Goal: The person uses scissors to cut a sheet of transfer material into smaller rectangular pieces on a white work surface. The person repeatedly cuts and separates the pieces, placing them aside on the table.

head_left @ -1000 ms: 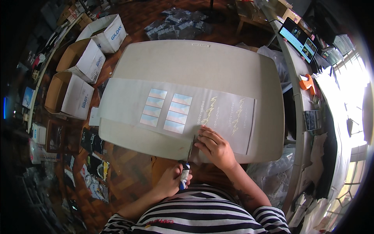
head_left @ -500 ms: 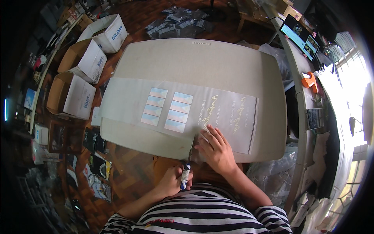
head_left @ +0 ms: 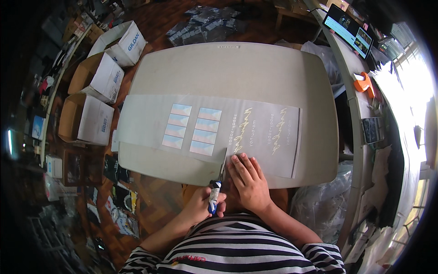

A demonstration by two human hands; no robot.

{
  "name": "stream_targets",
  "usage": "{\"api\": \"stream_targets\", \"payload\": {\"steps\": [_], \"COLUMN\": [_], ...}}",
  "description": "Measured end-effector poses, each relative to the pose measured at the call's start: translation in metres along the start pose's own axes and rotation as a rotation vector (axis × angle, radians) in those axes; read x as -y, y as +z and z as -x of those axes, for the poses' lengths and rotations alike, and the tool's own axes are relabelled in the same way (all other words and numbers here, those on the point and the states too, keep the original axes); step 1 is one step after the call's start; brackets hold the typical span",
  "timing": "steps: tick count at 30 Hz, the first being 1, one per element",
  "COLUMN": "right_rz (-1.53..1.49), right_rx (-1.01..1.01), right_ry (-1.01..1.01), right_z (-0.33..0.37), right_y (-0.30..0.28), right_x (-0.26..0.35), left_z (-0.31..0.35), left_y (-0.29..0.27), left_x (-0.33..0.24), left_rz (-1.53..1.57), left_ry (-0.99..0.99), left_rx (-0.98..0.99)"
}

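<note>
A translucent film sheet (head_left: 150, 119) lies across the table, printed with two columns of pale blue-pink panels (head_left: 209, 125) and gold handwriting-style lettering (head_left: 244, 132) that reads reversed. My left hand (head_left: 200, 206) is closed around the wrapped blue-and-white handle of scissors (head_left: 214, 198). Their blades point away from me, at the sheet's near edge between the panels and the lettering. How far apart the blades are I cannot tell. My right hand (head_left: 250, 186) rests flat, fingers stretched, on the sheet's near edge just right of the blades.
The pale table (head_left: 219, 68) has rounded corners. Open cardboard boxes (head_left: 93, 118) stand at left, with plastic packets (head_left: 121, 210) on the floor below. A side bench at right bears a tablet (head_left: 349, 29), an orange tape dispenser (head_left: 363, 83) and a phone (head_left: 371, 130). Clear plastic bags (head_left: 321, 201) lie beneath it.
The scissors have moved slightly farther from me along the sheet. My right hand's fingers have straightened and lie flatter near the blades. The whole view has shifted a little.
</note>
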State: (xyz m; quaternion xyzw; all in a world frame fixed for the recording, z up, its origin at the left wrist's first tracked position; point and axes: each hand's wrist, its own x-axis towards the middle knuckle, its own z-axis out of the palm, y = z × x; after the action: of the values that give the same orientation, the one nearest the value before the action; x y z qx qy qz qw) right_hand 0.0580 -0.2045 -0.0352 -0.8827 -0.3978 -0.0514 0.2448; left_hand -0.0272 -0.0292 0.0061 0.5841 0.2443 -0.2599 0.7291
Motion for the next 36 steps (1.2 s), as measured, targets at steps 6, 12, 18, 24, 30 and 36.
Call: {"api": "stream_targets", "payload": {"steps": [6,12,18,24,30,36], "right_rz": [-0.002,-0.062,-0.053,-0.037,-0.056,-0.063], "right_rx": [0.01,-0.018,-0.036,-0.026,-0.055,-0.051], "right_ry": [0.005,0.02,0.008,-0.003,0.003,0.013], "right_z": [0.0,-0.001,-0.001,-0.002,-0.002,-0.004], "right_y": [0.0,-0.002,0.0,-0.002,-0.002,-0.003], "right_x": [0.0,0.001,-0.001,-0.002,-0.001,0.0], "left_z": [-0.009,-0.018,-0.026,-0.04,-0.055,-0.079], "left_y": [-0.003,-0.006,-0.004,-0.004,-0.004,-0.01], "left_x": [-0.015,-0.027,-0.04,-0.053,-0.065,-0.074], "left_rz": [0.02,-0.018,-0.022,-0.091,-0.058,-0.001], "left_ry": [-0.007,0.006,0.018,0.033,0.105,0.136], "left_rx": [-0.009,-0.021,-0.027,-0.063,-0.061,-0.036]}}
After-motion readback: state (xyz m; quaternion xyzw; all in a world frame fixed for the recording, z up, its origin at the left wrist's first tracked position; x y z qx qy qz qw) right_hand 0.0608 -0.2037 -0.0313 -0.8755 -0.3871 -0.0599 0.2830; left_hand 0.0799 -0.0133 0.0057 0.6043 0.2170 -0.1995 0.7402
